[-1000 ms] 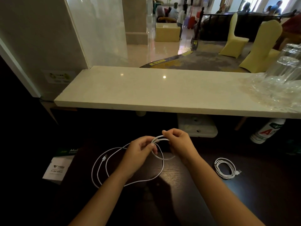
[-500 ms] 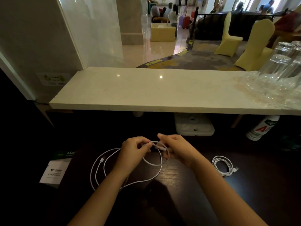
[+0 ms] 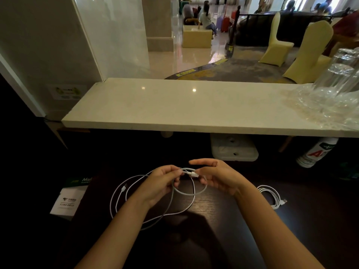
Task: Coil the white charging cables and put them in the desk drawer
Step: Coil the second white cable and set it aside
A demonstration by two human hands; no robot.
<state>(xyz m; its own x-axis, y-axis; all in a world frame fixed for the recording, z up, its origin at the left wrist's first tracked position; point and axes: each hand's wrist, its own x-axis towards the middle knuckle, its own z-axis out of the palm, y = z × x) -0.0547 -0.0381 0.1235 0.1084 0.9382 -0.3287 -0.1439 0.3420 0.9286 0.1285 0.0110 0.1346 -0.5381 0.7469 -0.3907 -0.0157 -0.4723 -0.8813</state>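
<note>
A long white charging cable (image 3: pixel 124 193) lies in loose loops on the dark wooden desk (image 3: pixel 213 239). My left hand (image 3: pixel 163 183) pinches a small loop of it near the plug end. My right hand (image 3: pixel 215 175) holds the same cable at the plug, with its index finger stretched out above. Both hands are just above the desk, close together. A second white cable (image 3: pixel 271 196), wound into a small coil, rests on the desk to the right of my right wrist. No drawer is visible.
A pale stone counter (image 3: pixel 174 111) overhangs the desk's far side. Clear glasses (image 3: pixel 338 80) stand at its right end. Under it sit a white box (image 3: pixel 233 150) and a bottle (image 3: pixel 316 152). A green and white paper pack (image 3: pixel 68 199) lies at the left.
The hands have come lower toward the desk and the small loop between them has grown. My right index finger has lifted off the cable.
</note>
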